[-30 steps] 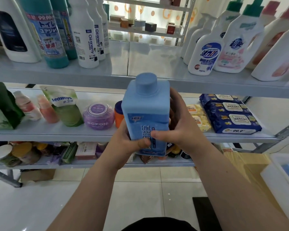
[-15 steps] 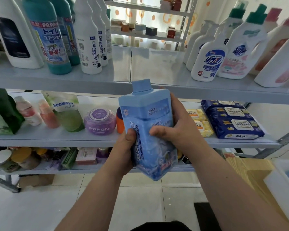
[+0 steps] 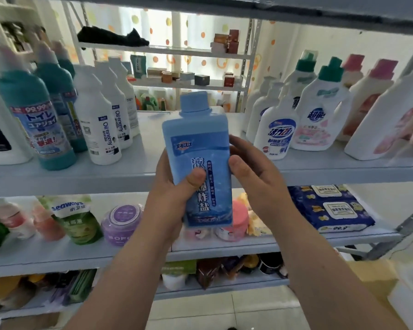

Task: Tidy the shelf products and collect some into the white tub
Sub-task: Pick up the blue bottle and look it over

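Note:
A light blue square bottle (image 3: 199,148) with a blue cap stands upright in front of me, level with the upper grey shelf (image 3: 143,167). My left hand (image 3: 172,198) grips its lower left side, thumb across the label. My right hand (image 3: 255,177) holds its right edge, thumb on the front and fingers behind. The white tub (image 3: 408,303) shows only as a corner at the bottom right, with something blue inside.
The upper shelf carries teal and white bottles (image 3: 98,125) at left and white detergent jugs (image 3: 320,120) at right, with a bare gap between. The middle shelf holds a green pouch (image 3: 76,217), a purple jar (image 3: 123,225), a pink jar (image 3: 239,220) and blue wipe packs (image 3: 329,208).
The bottle has turned from tilted to upright, label facing me, and risen to the upper shelf's level. The view has tipped upward.

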{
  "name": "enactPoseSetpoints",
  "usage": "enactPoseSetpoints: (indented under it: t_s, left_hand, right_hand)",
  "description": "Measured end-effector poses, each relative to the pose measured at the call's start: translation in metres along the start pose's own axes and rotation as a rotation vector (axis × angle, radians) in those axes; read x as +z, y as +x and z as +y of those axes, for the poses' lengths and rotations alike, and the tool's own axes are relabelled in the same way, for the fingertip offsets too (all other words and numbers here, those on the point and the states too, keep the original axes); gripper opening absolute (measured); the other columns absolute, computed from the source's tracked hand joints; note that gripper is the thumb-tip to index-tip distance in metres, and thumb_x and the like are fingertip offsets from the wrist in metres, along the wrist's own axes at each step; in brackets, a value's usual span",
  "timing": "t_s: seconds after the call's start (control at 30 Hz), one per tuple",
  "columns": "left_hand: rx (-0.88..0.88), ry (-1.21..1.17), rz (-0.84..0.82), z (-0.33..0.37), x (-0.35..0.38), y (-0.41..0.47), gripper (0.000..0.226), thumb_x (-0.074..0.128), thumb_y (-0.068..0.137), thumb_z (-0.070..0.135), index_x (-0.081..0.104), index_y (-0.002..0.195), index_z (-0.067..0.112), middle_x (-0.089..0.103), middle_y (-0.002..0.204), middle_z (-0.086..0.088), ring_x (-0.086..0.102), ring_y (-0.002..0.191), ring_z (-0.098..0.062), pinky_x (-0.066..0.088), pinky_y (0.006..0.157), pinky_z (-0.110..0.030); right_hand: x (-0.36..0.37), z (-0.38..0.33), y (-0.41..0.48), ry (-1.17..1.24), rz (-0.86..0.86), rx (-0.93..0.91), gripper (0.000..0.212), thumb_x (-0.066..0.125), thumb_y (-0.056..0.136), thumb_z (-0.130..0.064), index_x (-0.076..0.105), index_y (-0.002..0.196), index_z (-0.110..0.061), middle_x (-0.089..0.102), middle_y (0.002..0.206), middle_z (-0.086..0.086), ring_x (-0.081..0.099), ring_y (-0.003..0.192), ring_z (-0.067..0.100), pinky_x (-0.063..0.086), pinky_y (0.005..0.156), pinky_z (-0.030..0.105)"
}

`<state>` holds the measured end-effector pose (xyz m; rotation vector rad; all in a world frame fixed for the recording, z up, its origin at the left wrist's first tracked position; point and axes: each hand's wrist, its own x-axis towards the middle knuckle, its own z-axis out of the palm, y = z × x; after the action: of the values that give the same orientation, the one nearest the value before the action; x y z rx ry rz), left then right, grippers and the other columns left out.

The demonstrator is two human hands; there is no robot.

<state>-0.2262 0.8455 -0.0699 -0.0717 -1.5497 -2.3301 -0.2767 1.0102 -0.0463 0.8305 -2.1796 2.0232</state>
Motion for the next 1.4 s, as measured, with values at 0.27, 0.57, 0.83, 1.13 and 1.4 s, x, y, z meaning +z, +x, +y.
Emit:
enactPoseSetpoints:
  t_s: [0.27, 0.57, 0.83, 1.13, 1.4]
  left_hand:
    - [0.023, 0.201, 0.002, 0.001, 0.031, 0.122, 0.105, 0.092, 0.056, 0.048, 0.042, 0.146, 0.030, 0.062, 0.135, -0.006, 0.070, 0.112, -0.026, 0.059, 0.089, -0.057]
    - [-0.018, 0.219, -0.043, -0.020, 0.045, 0.247, 0.071, 0.079, 0.083, 0.004, 0.045, 0.144, 0.017, 0.061, 0.134, -0.018, 0.069, 0.112, -0.034, 0.056, 0.089, -0.063]
    - [-0.026, 0.331, -0.069, -0.043, 0.041, 0.300, 0.078, 0.068, 0.085, -0.015, 0.029, 0.148, 0.011, 0.057, 0.135, -0.024, 0.067, 0.114, -0.037, 0.062, 0.079, -0.048]
    - [-0.030, 0.415, -0.113, -0.047, 0.033, 0.328, 0.059, 0.064, 0.091, -0.007, 0.038, 0.142, 0.008, 0.059, 0.133, -0.018, 0.063, 0.121, -0.031, 0.059, 0.091, -0.045]
    - [-0.153, 0.928, 0.108, -0.048, 0.038, 0.292, 0.067, 0.065, 0.097, 0.019, 0.027, 0.151, 0.014, 0.053, 0.128, -0.001, 0.056, 0.123, -0.027, 0.051, 0.097, -0.043]
  right_hand:
    - [-0.075, 0.031, 0.066, -0.691, 0.419, -0.317, 0.051, 0.062, 0.088, -0.037, 0.058, 0.135, -0.017, 0.055, 0.136, 0.002, 0.047, 0.130, 0.021, 0.034, 0.113, 0.020]
    - [-0.125, 0.064, 0.099, -0.609, 0.462, -0.112, 0.079, 0.078, 0.084, -0.020, 0.036, 0.151, -0.026, 0.034, 0.153, 0.001, 0.033, 0.139, 0.014, 0.028, 0.104, 0.008]
    - [-0.137, 0.082, 0.119, -0.526, 0.392, -0.124, 0.082, 0.081, 0.084, -0.026, 0.033, 0.150, -0.027, 0.039, 0.148, 0.001, 0.039, 0.136, 0.017, 0.044, 0.106, 0.031]
    - [-0.139, 0.090, 0.127, -0.428, 0.350, -0.034, 0.088, 0.085, 0.080, -0.025, 0.034, 0.151, -0.031, 0.036, 0.134, -0.013, 0.038, 0.118, -0.002, 0.028, 0.086, -0.006]
    - [-0.158, 0.086, 0.130, -0.322, 0.205, 0.105, 0.084, 0.090, 0.072, -0.035, 0.039, 0.138, -0.040, 0.060, 0.127, -0.013, 0.061, 0.109, 0.006, 0.051, 0.083, 0.019]
